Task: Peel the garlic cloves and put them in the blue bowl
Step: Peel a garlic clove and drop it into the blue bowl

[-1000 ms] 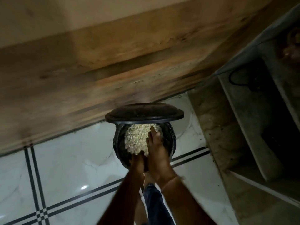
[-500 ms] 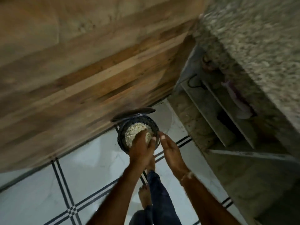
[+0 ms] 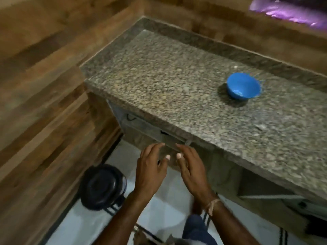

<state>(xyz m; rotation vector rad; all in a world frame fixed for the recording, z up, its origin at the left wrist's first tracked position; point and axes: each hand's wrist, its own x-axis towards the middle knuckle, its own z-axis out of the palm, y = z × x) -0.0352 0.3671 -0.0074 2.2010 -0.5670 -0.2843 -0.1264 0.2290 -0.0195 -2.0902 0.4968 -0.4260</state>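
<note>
Small round blue plastic bowl (image 3: 243,88) stands upright, mouth up, on the speckled grey-brown granite counter (image 3: 159,76). It's on the counter's right part, just beside the raised back ledge & well back from the front edge. Inside is smooth & glossy w/ a pale glint low on the inner wall. Pic is blurred, so can't tell if anything lies in it. Dark shadow spreads on the counter to its left & front.

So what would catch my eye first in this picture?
The bright blue bowl stands out on the speckled stone counter, toward its right side. Next come the left hand and right hand, side by side below the counter's near edge, and a black pot on the floor at lower left.
</note>
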